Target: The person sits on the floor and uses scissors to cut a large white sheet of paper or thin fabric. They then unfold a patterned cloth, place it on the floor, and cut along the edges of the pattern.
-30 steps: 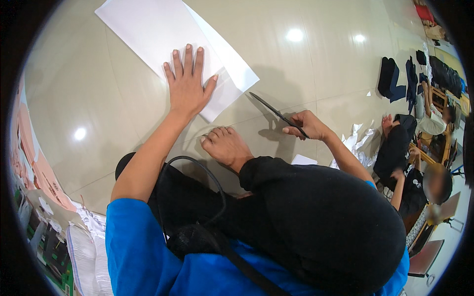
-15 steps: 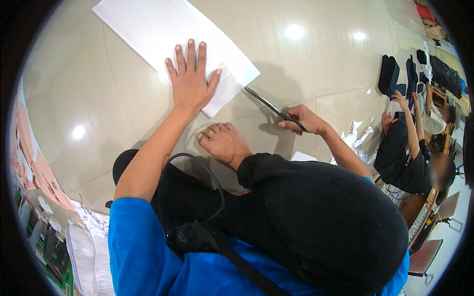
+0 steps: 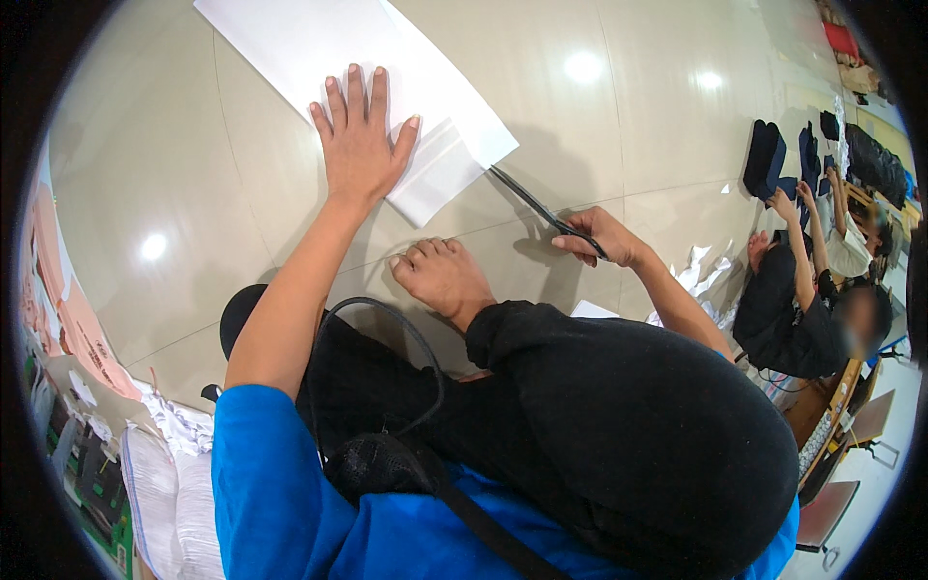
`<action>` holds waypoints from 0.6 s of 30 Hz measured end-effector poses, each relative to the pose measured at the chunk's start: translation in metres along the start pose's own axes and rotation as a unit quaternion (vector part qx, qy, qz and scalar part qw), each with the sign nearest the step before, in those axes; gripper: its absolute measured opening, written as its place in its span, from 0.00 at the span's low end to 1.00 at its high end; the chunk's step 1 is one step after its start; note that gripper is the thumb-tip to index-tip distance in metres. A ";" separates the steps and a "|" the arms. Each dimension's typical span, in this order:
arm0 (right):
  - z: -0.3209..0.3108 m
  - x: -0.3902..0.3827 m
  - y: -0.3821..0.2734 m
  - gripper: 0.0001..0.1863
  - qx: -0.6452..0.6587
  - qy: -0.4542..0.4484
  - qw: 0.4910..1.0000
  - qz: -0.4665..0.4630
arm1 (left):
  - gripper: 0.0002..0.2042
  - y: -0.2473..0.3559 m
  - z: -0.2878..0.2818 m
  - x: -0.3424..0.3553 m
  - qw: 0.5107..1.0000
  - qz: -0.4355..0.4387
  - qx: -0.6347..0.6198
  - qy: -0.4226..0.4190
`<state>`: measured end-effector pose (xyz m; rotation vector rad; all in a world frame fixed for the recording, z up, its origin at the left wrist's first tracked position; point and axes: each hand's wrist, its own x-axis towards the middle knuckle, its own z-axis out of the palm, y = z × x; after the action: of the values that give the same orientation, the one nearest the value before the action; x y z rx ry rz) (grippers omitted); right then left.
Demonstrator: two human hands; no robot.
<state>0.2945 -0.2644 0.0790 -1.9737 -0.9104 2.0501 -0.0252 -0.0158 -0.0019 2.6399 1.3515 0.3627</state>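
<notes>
A: Left hand (image 3: 360, 159) flat on the folded white sheet (image 3: 290, 58), fingers spread apart, thumb out wide! The sheet lies on the glossy tiled floor (image 3: 677, 106), just ahead of the bare foot (image 3: 445, 278).

B: And the right hand (image 3: 594, 235)? Curled round the handles of the black scissors (image 3: 532, 201), fingers clamped on them, blades pointing at the sheet's near edge.

A: How does that sheet handle, would you say?

B: Light, I'd judge, thin and fairly crisp; likely to slide on those smooth tiles and crease easily. A broad palm near the folded end looks the right hold, fingers clear of the blade side.

A: What's out of sight?

B: The sheet's far end runs off the top. The blade tips vanish at its edge; whether they're under it or merely against it, I cannot tell. Paper or stiff cloth? Hard to say. The layers under the palm are covered, and the handle loops are mostly behind the fingers.
</notes>
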 end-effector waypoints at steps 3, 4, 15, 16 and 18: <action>0.000 0.002 0.011 0.23 0.170 -0.069 0.983 0.028 | 0.40 0.000 0.001 0.000 1.000 -0.008 0.005 -0.001; 0.000 0.001 0.015 0.23 0.252 -0.100 0.962 0.037 | 0.40 0.002 0.001 0.001 1.000 -0.008 0.004 -0.002; 0.014 0.002 -0.004 0.22 0.061 0.014 0.998 0.001 | 0.41 0.004 0.004 0.003 0.999 -0.016 0.025 -0.024; 0.015 0.001 -0.007 0.22 0.030 0.032 0.999 -0.001 | 0.41 0.004 0.005 0.002 0.999 -0.013 0.031 -0.017; 0.017 0.003 -0.010 0.23 -0.016 0.053 0.998 -0.006 | 0.40 0.002 0.004 0.000 1.000 -0.015 0.021 -0.010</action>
<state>0.2754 -0.2599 0.0813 -2.0660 -0.9359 1.9155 -0.0225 -0.0169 -0.0047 2.6462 1.4075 0.3062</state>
